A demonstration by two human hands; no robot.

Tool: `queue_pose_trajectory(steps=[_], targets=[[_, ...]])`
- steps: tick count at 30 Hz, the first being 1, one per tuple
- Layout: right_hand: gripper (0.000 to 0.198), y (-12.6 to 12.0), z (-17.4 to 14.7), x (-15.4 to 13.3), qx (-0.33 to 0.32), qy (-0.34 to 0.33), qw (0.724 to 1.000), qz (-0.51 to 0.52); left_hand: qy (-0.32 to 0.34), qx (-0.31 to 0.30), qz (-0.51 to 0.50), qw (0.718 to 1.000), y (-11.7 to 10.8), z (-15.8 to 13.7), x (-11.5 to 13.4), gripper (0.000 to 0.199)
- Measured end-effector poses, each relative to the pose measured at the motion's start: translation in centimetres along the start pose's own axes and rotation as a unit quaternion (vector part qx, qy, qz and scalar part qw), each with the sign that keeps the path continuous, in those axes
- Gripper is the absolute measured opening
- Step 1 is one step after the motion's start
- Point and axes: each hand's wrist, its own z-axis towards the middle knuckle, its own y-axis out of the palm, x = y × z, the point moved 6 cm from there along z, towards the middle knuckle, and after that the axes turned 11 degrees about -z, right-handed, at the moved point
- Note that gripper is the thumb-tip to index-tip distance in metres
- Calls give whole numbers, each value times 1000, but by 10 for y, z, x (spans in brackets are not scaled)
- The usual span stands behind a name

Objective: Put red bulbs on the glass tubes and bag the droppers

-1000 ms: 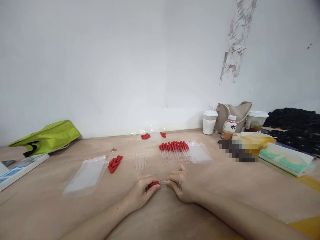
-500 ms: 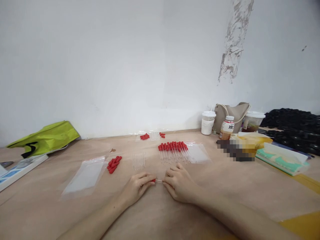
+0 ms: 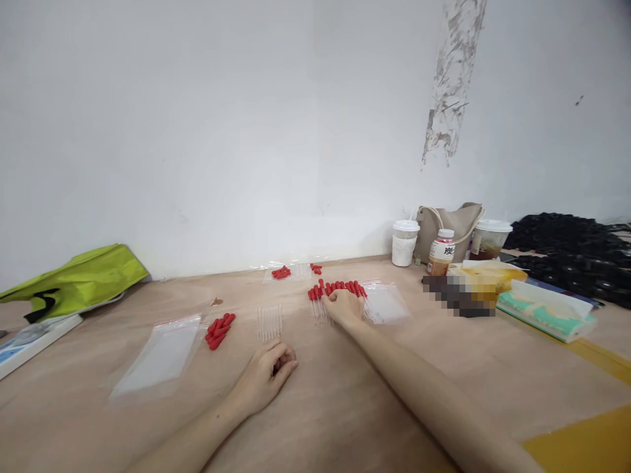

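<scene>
My right hand (image 3: 344,307) is over a row of droppers (image 3: 340,287) with red rubber bulbs and thin clear tubes. Its fingertips pinch one dropper (image 3: 321,284) at the row's left part, and the hand hides several others. My left hand (image 3: 269,376) rests on the table with loosely curled fingers, the thumb apart from them and nothing visible in it. Just beyond it lie several bare glass tubes (image 3: 270,322) side by side. A small pile of red rubber bulbs (image 3: 219,330) sits to their left.
Clear zip bags (image 3: 160,355) lie at left and behind the droppers. More red bulbs (image 3: 281,272) are near the wall. A lidded cup (image 3: 405,243), a bottle (image 3: 440,253) and a tissue pack (image 3: 545,310) stand at right; a lime-green bag (image 3: 83,276) is far left.
My right hand has moved forward from the front middle to the dropper row with a dropper. My left hand has let go of the red bulb and drawn slightly back, its fingers loosened.
</scene>
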Motion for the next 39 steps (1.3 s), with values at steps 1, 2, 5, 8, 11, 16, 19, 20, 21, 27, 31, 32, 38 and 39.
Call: queue_pose_trajectory(steps=[1,2,5,8,11,16,19,20,21,27,31,32,38,39], targets=[[30,5,1,-4,0,7,1000,-9,-1,-1,5,1000,0,0,0,16],[30,10,2,-6,-1,12,1000,-17,-2,-1,10,1000,0,-1,0,17],[29,21,5,-10,-5,15,999,-33,-10,3,24,1000,0,-1,-3,17],[29,25,8,-7,-8,16,999,-45,-20,-5,25,999,1,-2,-3,14],[36,24,7,-3,-10,14,998,-55,-18,-21,17,999,3,-1,-2,10],[31,22,-3,-23,-8,-55,998,-9,-16,-22,23,999,2,0,-4,9],[20,34,-10,-49,-47,-89,994,44,-10,-21,27,999,4,0,-5,10],[21,39,-11,-57,-60,-90,993,51,-7,-20,28,999,5,-1,-5,10],[24,44,-12,-65,-71,-87,992,56,-4,-22,28,999,6,-1,-3,11],[47,66,-7,-95,-134,-33,989,59,-50,-12,109,993,-27,10,-9,15],[55,72,-3,-102,-172,-5,984,53,-113,79,267,954,-98,22,-49,13],[55,73,-2,-103,-181,-1,982,52,-144,94,292,941,-112,23,-65,18],[44,80,0,-107,-222,6,974,53,-172,102,287,937,-113,15,-124,41],[41,81,0,-107,-226,5,973,56,-169,100,282,939,-108,15,-127,38]])
